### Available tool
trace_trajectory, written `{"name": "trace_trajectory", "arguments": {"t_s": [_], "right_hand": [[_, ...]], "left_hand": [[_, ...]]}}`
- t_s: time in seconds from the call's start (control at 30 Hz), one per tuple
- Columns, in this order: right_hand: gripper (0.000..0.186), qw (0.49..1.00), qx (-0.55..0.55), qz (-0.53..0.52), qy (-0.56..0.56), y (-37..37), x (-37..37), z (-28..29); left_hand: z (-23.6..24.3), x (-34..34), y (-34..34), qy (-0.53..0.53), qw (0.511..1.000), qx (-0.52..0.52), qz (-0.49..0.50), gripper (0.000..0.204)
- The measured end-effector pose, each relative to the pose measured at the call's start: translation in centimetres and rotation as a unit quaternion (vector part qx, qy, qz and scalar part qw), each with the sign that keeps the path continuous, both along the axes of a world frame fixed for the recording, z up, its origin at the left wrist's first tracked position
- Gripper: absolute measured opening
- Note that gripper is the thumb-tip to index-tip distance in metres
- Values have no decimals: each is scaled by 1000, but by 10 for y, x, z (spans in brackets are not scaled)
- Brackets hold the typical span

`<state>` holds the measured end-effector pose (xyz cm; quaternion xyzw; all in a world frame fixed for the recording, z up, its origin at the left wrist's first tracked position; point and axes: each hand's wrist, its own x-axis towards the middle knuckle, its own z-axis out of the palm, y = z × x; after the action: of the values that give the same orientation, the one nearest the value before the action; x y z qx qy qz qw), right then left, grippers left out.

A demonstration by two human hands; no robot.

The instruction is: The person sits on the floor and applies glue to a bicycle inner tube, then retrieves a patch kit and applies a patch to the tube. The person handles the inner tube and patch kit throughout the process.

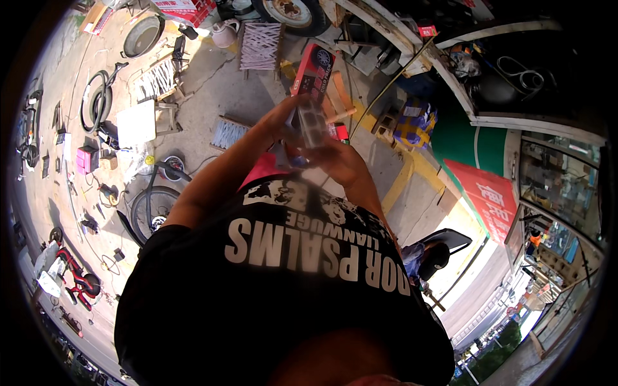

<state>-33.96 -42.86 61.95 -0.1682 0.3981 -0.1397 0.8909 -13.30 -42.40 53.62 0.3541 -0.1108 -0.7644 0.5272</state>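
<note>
Left hand [292,113] and right hand [341,162], both partly curled, hold a clear, compartmented plastic pack [313,125] between them in front of me, apparently gripped from two sides to steady it; blur hides my exact grip. Just beyond is a red-and-black rectangular cardboard box [314,69].

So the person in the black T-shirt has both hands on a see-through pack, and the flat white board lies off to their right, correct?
Not quite: the flat white board lies off to the left, as the head view shows. The left hand and right hand are both on the see-through pack.
</note>
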Motion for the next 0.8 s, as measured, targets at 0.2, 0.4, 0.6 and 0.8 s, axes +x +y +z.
{"name": "trace_trajectory", "arguments": {"t_s": [0.2, 0.4, 0.6, 0.8], "right_hand": [[30, 926, -348, 59, 132, 24, -21, 28], [17, 960, -228, -130, 94, 8, -31, 52], [14, 949, -248, -153, 123, -13, -21, 40], [19, 943, -265, -145, 141, -14, -13, 50]], "left_hand": [[41, 13, 2, 277, 957, 18, 88, 52], [33, 10, -3, 247, 967, 51, 24, 48], [56, -12, -6, 170, 983, 39, -50, 50], [87, -20, -8, 1, 999, -3, 33, 59]]}}
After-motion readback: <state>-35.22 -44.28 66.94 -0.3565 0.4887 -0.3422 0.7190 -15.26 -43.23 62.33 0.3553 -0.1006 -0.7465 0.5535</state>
